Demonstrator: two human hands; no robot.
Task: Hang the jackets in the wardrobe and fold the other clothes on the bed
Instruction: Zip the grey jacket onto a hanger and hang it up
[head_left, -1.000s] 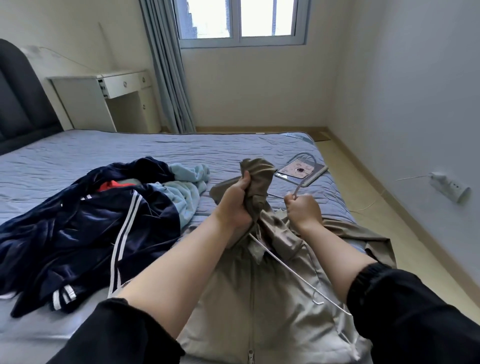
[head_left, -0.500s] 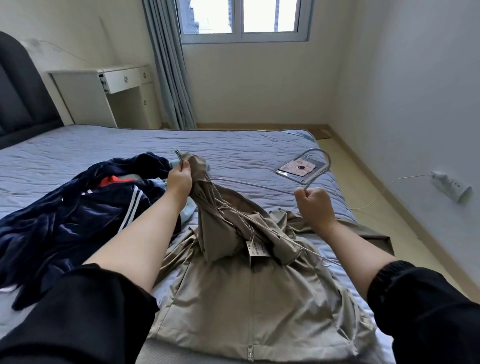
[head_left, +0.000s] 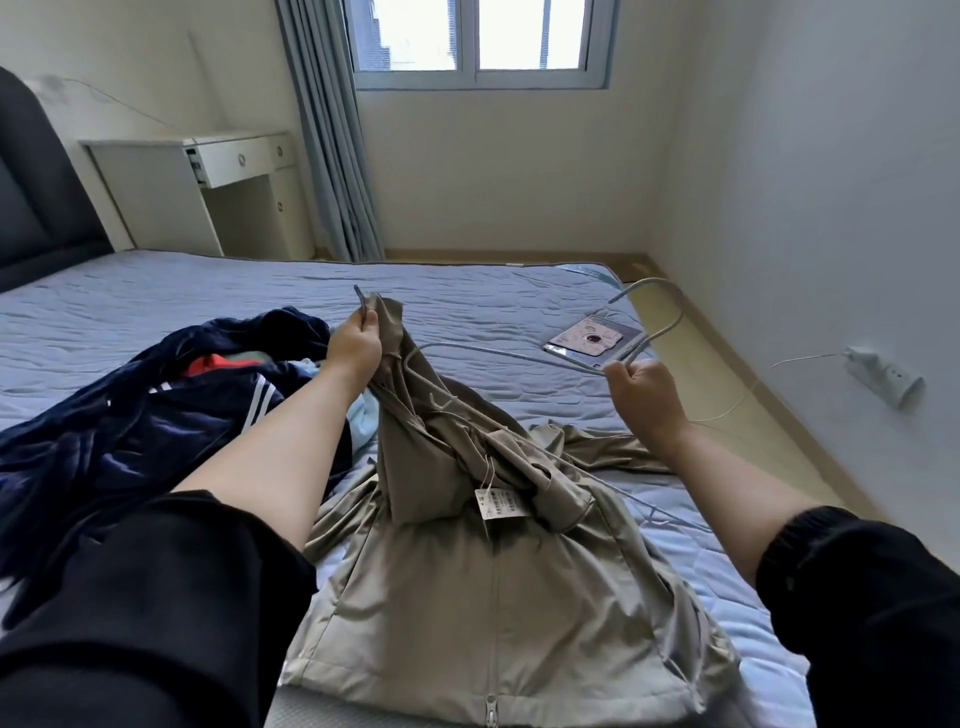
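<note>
A beige zip jacket (head_left: 483, 597) lies on the blue bed (head_left: 218, 291), its hood end lifted. My left hand (head_left: 356, 345) pinches the raised fabric together with one end of a thin metal hanger (head_left: 498, 353). My right hand (head_left: 641, 392) grips the hanger at the base of its hook, and the hook curves up above it. The hanger's wire spans between both hands, and its other arm runs down past the jacket's right shoulder. A paper tag hangs at the jacket's collar. A navy jacket with white stripes (head_left: 119, 431) sits heaped on the left over red and pale blue clothes.
A tablet or phone with a pink cover (head_left: 584, 340) lies on the bed's far right corner. A power strip (head_left: 883, 379) with a cable sits on the right wall. A white desk (head_left: 208, 176), grey curtain and window stand beyond the bed.
My left hand has moved left and up, lifting the jacket's hood end and the hanger end. My right hand shifted right with the hook. The hanger now spans wide between them.
</note>
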